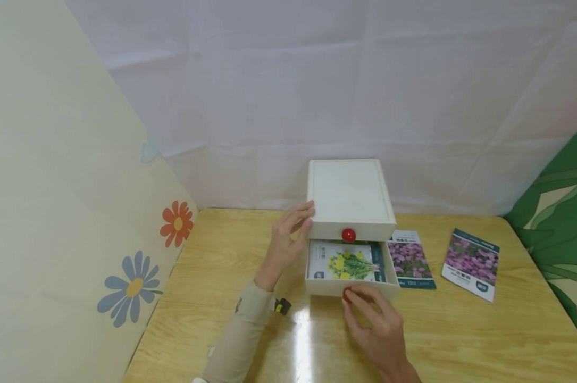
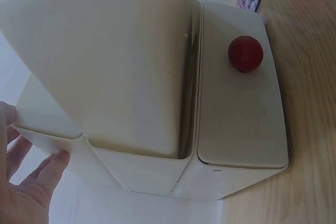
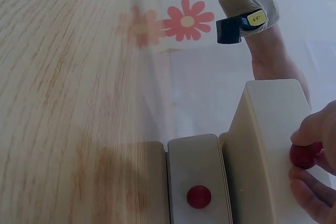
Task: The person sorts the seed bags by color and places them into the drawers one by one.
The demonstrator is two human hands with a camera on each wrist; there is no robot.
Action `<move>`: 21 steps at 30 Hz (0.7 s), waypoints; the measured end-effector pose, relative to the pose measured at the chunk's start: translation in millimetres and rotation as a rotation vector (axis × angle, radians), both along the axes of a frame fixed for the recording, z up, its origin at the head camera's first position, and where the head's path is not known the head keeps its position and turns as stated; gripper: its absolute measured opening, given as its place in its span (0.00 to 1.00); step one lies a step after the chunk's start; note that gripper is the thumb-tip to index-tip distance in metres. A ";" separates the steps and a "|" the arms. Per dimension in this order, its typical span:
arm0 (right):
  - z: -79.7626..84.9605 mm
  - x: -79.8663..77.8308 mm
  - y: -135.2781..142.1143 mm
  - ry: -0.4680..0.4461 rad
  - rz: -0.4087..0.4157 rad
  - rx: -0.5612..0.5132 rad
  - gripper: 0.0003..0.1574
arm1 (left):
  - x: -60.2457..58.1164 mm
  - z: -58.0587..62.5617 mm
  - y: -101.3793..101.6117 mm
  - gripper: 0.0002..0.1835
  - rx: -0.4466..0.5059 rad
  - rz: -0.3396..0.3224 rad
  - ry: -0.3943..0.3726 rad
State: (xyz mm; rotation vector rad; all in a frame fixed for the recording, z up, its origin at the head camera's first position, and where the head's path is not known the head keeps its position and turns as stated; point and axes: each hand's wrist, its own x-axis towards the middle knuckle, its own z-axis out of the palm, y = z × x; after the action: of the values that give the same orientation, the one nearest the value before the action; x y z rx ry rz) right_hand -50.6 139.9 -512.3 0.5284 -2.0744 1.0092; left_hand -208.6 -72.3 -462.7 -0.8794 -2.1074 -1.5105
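A small white drawer cabinet (image 1: 348, 189) stands on the table, its drawers fitted with round red knobs. One drawer (image 1: 324, 288) is pulled out below the top one; inside lies a packet (image 1: 348, 261) printed with yellow flowers. My right hand (image 1: 376, 324) pinches that drawer's red knob (image 3: 304, 156) between thumb and fingers. Against the cabinet's left side rests my left hand (image 1: 288, 239), its fingers extended along the upper edge. Beneath the pulled-out drawer, the wrist views show a closed bottom drawer (image 2: 239, 114) with its own knob (image 2: 245, 54).
Two packets with pink-purple flowers lie on the wooden table (image 1: 211, 298) to the right: one packet (image 1: 410, 260) close beside the cabinet, the other packet (image 1: 472, 263) farther right. A white cloth (image 1: 288, 106) hangs behind. Flower-printed panels (image 1: 77, 213) flank the table.
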 end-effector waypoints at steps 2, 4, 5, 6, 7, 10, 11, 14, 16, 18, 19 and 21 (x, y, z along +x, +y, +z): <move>-0.7 -1.6 0.0 0.012 0.005 -0.003 0.12 | -0.3 0.0 0.0 0.14 0.002 0.002 0.004; -1.7 -3.4 0.1 0.024 0.011 -0.009 0.11 | -0.4 -0.2 0.2 0.14 0.002 0.005 0.009; -2.1 -4.3 0.1 0.029 0.013 -0.012 0.11 | -0.5 -0.3 0.2 0.14 0.001 0.006 0.012; -2.6 -5.1 0.1 0.033 0.016 -0.016 0.11 | -0.7 -0.6 0.3 0.14 0.001 0.007 0.014; -3.1 -5.8 0.3 0.033 0.014 -0.017 0.11 | -0.7 -0.8 0.5 0.14 0.000 0.007 0.015; -4.0 -7.5 0.5 0.035 0.013 -0.026 0.11 | -0.6 -1.3 1.0 0.14 0.002 0.007 0.009; -4.3 -8.1 0.4 0.036 0.012 -0.030 0.11 | -0.5 -1.3 1.1 0.14 0.003 0.006 0.006; -4.8 -10.0 0.3 0.043 0.007 -0.034 0.13 | 0.1 -1.0 1.2 0.14 0.008 0.006 -0.006; -4.5 -11.4 -0.2 0.048 0.004 -0.039 0.15 | 0.4 -0.7 1.1 0.14 0.008 0.007 -0.012; -4.3 -12.4 -0.6 0.047 0.003 -0.040 0.17 | 0.2 -0.8 1.0 0.14 0.005 0.009 -0.014; -4.2 -12.9 -0.8 0.048 0.005 -0.044 0.17 | 0.1 -0.7 0.8 0.14 0.003 0.010 -0.013; -4.0 -13.6 -0.8 0.049 0.007 -0.045 0.16 | 0.3 -0.3 0.7 0.14 -0.001 0.011 -0.012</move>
State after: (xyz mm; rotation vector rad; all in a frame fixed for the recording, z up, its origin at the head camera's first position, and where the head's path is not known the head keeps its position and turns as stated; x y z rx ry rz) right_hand -64.2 139.1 -516.3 0.5326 -2.0035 1.0351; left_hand -208.3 -71.5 -463.0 -0.8593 -2.1190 -1.5128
